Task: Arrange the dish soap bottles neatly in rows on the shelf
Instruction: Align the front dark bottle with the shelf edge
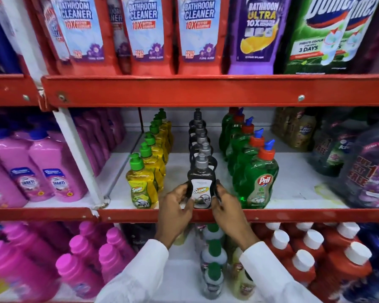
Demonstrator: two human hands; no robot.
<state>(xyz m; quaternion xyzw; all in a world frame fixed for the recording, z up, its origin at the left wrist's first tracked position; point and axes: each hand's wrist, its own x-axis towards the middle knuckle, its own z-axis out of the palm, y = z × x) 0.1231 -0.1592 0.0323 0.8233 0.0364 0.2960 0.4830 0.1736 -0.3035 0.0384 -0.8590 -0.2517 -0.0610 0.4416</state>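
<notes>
1. Black dish soap bottle (201, 189), grey pump cap, "Super" label: stands upright at the front lip (293, 214) of the middle shelf, label facing out. Long axis vertical; no tilt seen.
2. It heads the black row (200, 141), which runs straight back from it toward the rear wall. Whether it touches the btl behind cannot be told.
3. Left hand (175, 209) is set on the btl's left flank, fingers curled partway round the lower body. Right hand (227, 206) mirrors it on the right flank. Both are half-closed on the btl, thumbs toward the label; neither is wrapped fully round. Base appears seated on the shelf, not lifted (judged).
4. Key relation: btl lies directly fwd of and between the two hands, equally near both. Any next nudge would be judged a small twist or slide along the row's front-to-back line, to square the label w/ the lip.
5. Left of the black btl: yellow row (150, 162), green caps, its front btl just beside the left hand.
6. Right of the black btl: green row (247, 162), orange/blue caps, front btl close to the right-hand fingers. Risk (judged): knuckles brushing it.
7. Further out from the black btl: pink bottles (42, 169) far left, dark pouches (359, 167) far right.
</notes>
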